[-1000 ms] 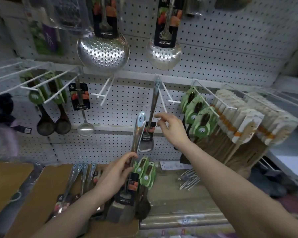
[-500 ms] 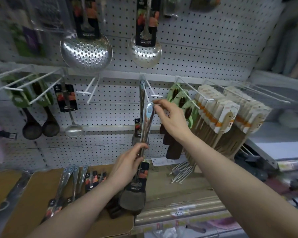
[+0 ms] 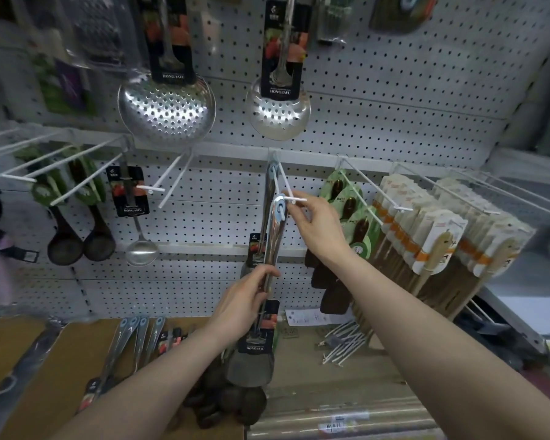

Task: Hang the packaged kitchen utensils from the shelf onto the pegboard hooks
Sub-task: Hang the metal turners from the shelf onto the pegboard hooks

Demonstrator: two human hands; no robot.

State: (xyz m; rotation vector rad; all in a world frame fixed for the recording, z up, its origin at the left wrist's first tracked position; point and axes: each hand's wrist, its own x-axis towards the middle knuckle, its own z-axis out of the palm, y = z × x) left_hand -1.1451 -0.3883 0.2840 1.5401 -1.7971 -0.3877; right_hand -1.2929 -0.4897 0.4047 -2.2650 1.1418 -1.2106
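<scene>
1. Head view shows the left hand (image 3: 242, 308) wrapped around the mid-handle of a steel turner with a black card sleeve (image 3: 269, 281), its grip closed on the shaft just above the printed card.
2. The right hand (image 3: 315, 228) pinches the top of that handle by its pale blue hanging loop (image 3: 280, 204), grip closed on the utensil, fingertips touching the crossbar at the tip of the white double-prong pegboard hook (image 3: 286, 188).
3. A second ago the turner was low, its loop well below the hook and the right hand reaching alone for the prongs; half a second ago the loop had risen to the hook's tip. Now the loop sits right at the front end of the prongs. Whether a prong has passed through the hole I cannot tell.
4. An identical steel turner (image 3: 269, 217) already hangs further back on the same hook, against the white pegboard (image 3: 394, 122).
5. I judge the hanging step nearly done: the loop needs sliding back along the prongs, then both hands can let go.
6. More carded steel utensils (image 3: 140, 341) lie on the brown cardboard-covered shelf (image 3: 61, 376) below, so the task as a whole has several pieces left.
</scene>
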